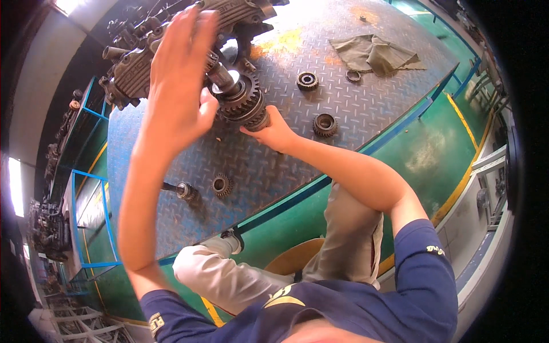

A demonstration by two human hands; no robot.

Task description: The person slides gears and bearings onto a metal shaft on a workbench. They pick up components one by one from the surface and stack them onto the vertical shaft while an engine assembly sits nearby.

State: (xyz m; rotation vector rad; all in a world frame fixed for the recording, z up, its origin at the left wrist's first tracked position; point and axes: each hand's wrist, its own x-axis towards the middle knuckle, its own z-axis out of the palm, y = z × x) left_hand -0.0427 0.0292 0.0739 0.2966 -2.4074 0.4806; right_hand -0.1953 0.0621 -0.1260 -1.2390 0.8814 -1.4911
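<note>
A metal shaft carrying toothed gears (243, 94) sticks out from a large metal gearbox or engine housing (132, 73) with ribbed covers. My right hand (273, 130) is wrapped around the near end of that gear shaft, its fingers partly hidden behind the gears. Raised to the left of the shaft, my left hand (178, 86) has its fingers stretched out and its thumb apart, and hides part of the housing. The tips of its fingers are smeared by motion. Nothing shows in it.
On the diamond-plate metal table (274, 171) lie several loose parts: a ring gear (307, 80), another gear (325, 124), a small gear (222, 185) and a short toothed shaft (185, 191). An olive cloth (377, 54) lies at the far right beside a metal ring (353, 75).
</note>
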